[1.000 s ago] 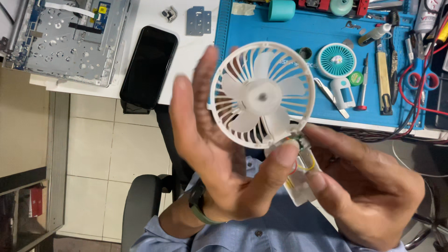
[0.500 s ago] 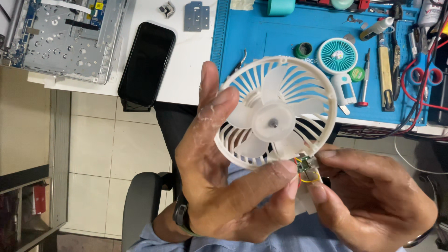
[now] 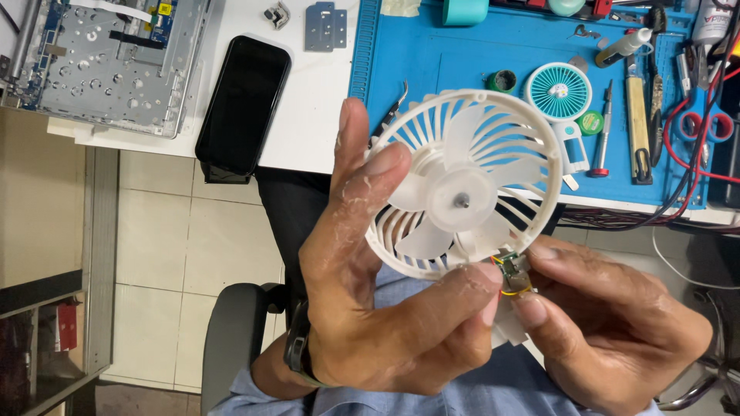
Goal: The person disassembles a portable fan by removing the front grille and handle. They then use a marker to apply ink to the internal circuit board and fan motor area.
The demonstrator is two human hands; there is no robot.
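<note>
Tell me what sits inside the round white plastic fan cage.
Inside the round white plastic fan cage sit pale blades around a hub with a metal shaft. The left hand covers its lower-left rim.

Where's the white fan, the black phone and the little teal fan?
white fan (image 3: 461,200), head view, on the hub in the middle of the blades.
black phone (image 3: 243,104), head view, on its dark screen.
little teal fan (image 3: 558,91), head view, on its round grille.
</note>
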